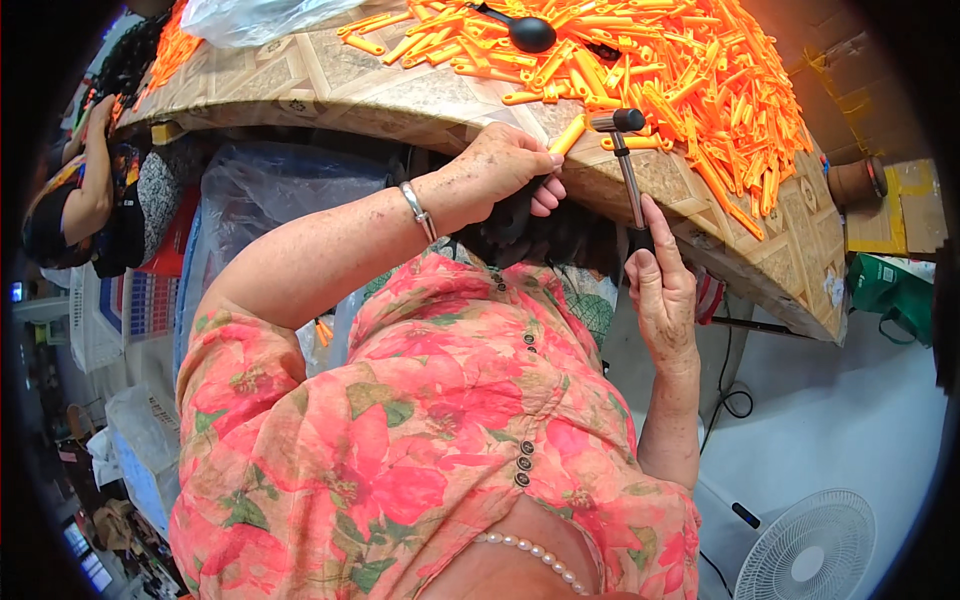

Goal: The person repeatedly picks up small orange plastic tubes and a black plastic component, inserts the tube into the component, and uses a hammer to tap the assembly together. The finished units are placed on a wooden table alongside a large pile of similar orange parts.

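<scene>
At the upper middle of the frame, the left hand [508, 172] pinches an orange handle [568, 136], with a dark piece [512, 212] below, partly hidden. The right hand [660, 290] grips a small hammer [629, 178], its head just beside the orange handle; whether they touch is unclear. A pile of orange parts [700, 85] lies on the worktop [440, 95] at the upper right, with a black spoon [532, 35] on it

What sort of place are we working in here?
Probably a small assembly workshop: a heap of orange plastic pieces lies on the table, the right hand holds a small hammer, and another person is at left.
</scene>
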A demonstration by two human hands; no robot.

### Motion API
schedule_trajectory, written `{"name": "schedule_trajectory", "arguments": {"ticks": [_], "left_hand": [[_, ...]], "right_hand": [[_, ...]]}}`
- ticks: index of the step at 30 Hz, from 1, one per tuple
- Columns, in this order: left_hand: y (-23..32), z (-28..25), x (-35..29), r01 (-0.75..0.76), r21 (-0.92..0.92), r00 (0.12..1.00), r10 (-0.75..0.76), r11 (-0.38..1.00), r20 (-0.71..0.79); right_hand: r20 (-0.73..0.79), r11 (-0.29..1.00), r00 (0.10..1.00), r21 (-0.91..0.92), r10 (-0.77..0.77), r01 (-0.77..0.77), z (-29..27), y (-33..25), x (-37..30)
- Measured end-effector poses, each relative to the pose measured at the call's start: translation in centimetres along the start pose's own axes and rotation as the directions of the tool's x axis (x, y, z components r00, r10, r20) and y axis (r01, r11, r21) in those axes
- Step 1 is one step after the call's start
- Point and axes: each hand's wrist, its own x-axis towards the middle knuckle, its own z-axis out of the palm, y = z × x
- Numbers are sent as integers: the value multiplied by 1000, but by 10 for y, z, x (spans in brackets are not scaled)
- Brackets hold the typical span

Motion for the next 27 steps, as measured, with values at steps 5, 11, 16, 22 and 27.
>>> {"name": "schedule_trajectory", "arguments": {"ticks": [5, 11, 16, 22, 27], "left_hand": [[0, -1, 0, -3, -23, 1000, 4, 1000, 15], [2, -1, 1, 17, -4, 1000, -17, 1000, 9], [6, 1, -2, 35, -3, 999, -35, 999, -2], [4, -2, 1, 22, -23, 1000, -22, 999, 19], [4, -3, -1, 11, -38, 1000, -11, 999, 22]], "right_hand": [[61, 967, 998, -251, -19, 34, 2, 6, 10], [-45, 974, 990, -190, -135, 124, 3, -5, 13], [50, 964, 999, -265, 10, 4, 2, -10, 24], [22, 978, 1000, -209, -2, 7, 8, -6, 17], [65, 964, 998, -262, -22, 39, 15, -1, 21]]}}
